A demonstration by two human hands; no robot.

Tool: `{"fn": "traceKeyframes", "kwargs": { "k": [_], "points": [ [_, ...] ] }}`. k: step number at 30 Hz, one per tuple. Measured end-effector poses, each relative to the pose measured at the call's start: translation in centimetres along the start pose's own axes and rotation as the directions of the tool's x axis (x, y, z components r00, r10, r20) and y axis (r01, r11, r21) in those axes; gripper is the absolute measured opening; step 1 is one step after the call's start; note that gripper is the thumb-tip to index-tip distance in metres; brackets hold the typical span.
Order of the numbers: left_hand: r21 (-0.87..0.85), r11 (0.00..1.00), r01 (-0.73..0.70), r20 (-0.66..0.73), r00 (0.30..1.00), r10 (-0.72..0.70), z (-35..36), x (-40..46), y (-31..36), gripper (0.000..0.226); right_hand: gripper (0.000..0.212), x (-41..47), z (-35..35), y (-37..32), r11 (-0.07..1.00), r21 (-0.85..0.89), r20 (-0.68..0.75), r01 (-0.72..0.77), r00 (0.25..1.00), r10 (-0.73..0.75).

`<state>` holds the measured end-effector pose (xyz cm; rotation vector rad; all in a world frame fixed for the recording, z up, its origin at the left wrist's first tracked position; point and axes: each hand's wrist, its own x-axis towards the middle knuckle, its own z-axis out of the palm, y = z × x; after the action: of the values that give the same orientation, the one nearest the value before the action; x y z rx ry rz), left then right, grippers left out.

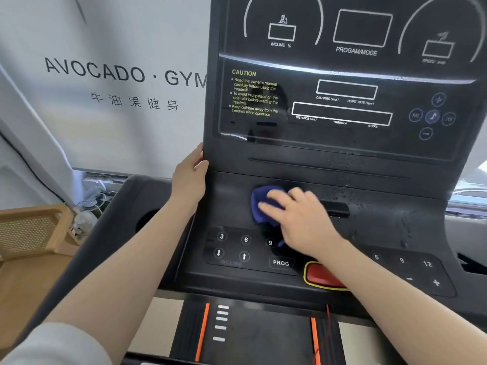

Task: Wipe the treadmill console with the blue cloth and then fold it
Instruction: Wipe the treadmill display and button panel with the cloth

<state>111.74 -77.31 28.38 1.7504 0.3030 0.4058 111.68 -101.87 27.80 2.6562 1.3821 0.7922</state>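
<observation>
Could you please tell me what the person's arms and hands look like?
Both forearms are bare, with no gloves or watch. The right hand wears a thin gold ring on one finger. The arm of the left hand has a pale grey sleeve above the elbow.

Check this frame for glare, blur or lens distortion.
Head view: a bright glare band crosses the glossy display panel, which also mirrors a dim reflection; wide-angle bending curves the console edges; the right hand on the blue cloth looks slightly soft; printed text is legible.
</observation>
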Motion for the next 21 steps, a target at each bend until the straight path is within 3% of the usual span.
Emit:
{"fn": "traceKeyframes", "kwargs": {
  "k": [3, 6, 7, 10, 14, 18, 21],
  "points": [
    [-0.007, 1.000, -0.007, -0.032, 0.999, 0.007, 0.4, -0.3, 0.5, 0.055, 0.051, 0.6, 0.4, 1.1, 0.982, -0.024, -0.112, -0.188, 0.976, 0.185],
    [0.054, 0.999, -0.003, -0.107, 0.994, 0.009, 1.1, -0.9, 0.8, 0.056, 0.035, 1.6, 1.6, -2.0, 0.939, 0.093, -0.180, -0.330, 0.922, 0.342],
    [0.070, 0.998, -0.008, -0.130, 0.991, 0.017, 1.2, -1.0, 0.8, 0.055, 0.036, 2.2, 1.9, -3.3, 0.944, 0.127, -0.159, -0.305, 0.933, 0.323],
    [0.064, 0.998, -0.010, -0.128, 0.992, 0.018, 1.2, -1.2, 1.0, 0.052, 0.071, 4.2, 1.8, -5.4, 0.991, 0.071, -0.041, -0.110, 0.993, 0.113],
    [0.000, 1.000, 0.020, -0.089, 0.996, -0.020, 0.8, -1.3, 1.6, 0.052, 0.059, 6.6, 1.0, -4.3, 0.991, -0.129, 0.039, 0.034, 0.999, -0.030],
    [-0.212, 0.972, 0.105, 0.013, 0.994, -0.105, -0.2, -1.0, 1.8, 0.042, 0.057, 8.3, 1.3, -2.7, 0.957, -0.288, -0.044, 0.036, 0.998, -0.051],
    [-0.121, 0.984, 0.131, 0.080, 0.989, -0.122, -1.4, 0.2, 1.8, 0.049, 0.054, 9.4, 1.3, -1.8, 0.973, -0.224, -0.178, -0.059, 0.984, 0.018]
  ]
}}
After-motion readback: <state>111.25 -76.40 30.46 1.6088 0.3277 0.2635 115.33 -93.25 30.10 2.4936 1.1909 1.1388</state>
